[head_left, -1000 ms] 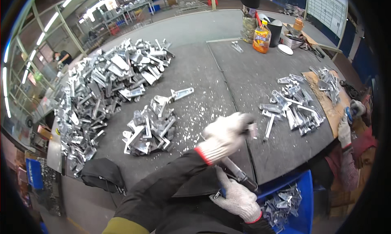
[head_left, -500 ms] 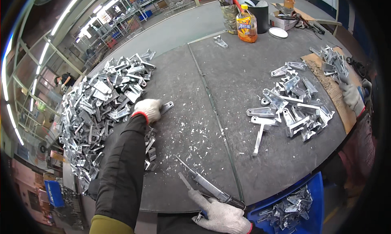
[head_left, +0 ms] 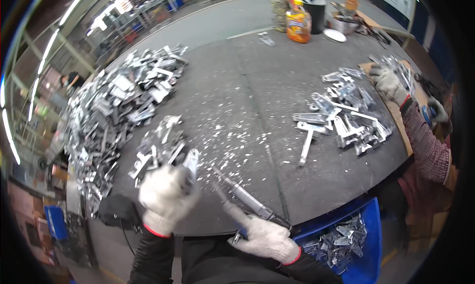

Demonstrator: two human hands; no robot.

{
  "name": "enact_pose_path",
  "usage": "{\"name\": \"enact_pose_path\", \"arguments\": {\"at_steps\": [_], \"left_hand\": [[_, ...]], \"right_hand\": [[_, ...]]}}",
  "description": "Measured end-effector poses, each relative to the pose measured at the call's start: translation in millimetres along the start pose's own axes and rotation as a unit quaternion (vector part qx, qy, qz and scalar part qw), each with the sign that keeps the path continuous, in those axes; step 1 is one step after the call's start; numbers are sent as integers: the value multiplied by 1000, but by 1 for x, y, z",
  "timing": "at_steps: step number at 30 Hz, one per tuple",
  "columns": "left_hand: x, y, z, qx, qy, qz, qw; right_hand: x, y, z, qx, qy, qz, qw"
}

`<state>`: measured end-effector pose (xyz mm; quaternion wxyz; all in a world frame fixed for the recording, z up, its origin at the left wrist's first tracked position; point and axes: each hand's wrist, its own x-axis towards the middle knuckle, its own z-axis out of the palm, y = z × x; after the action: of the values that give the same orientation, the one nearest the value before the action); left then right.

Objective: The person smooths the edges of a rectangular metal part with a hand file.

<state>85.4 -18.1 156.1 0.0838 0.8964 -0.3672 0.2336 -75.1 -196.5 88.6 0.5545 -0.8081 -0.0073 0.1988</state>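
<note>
My left hand (head_left: 168,195), in a white knit glove with a red cuff and blurred by motion, is closed on a silver metal bracket (head_left: 192,160) near the table's front edge. My right hand (head_left: 269,237), gloved the same way, is closed on a narrow flat tool (head_left: 222,197) like a file, the index finger lying along it. A bit of blue shows under these fingers. Beside that hand a silver pointed tool (head_left: 250,197) lies on the dark table. A small group of brackets (head_left: 161,140) lies just beyond my left hand.
A large heap of brackets (head_left: 114,106) covers the table's left side; another pile (head_left: 341,111) lies right. A blue bin (head_left: 371,234) with brackets stands below the front edge. A co-worker's gloved hand (head_left: 391,83) is at the far right. An orange bottle (head_left: 298,24) stands at the back.
My left hand has come back from the large heap toward my body, bringing the bracket with it. The co-worker's gloved hand has moved onto the brackets at far right.
</note>
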Motion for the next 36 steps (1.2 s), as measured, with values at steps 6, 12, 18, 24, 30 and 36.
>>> {"name": "enact_pose_path", "arguments": {"at_steps": [6, 12, 18, 24, 30, 36], "left_hand": [[-90, 20, 14, -22, -301, 31, 953], [-110, -19, 13, -124, -247, 132, 952], [-131, -20, 35, -131, -240, 115, 955], [-164, 11, 54, -156, -95, 37, 982], [-160, 19, 47, -435, 51, -2, 899], [-163, 32, 66, -735, -30, -306, 604]], "right_hand": [[-5, 0, 20, -6, 77, -18, 997], [-8, 12, 33, 56, 153, -46, 986], [-8, -22, 42, 140, 150, 96, 974], [-1, -7, 59, 135, 190, 58, 971], [-8, -2, 68, 149, 240, 62, 957], [-46, -38, 78, 162, 153, 160, 962]]}}
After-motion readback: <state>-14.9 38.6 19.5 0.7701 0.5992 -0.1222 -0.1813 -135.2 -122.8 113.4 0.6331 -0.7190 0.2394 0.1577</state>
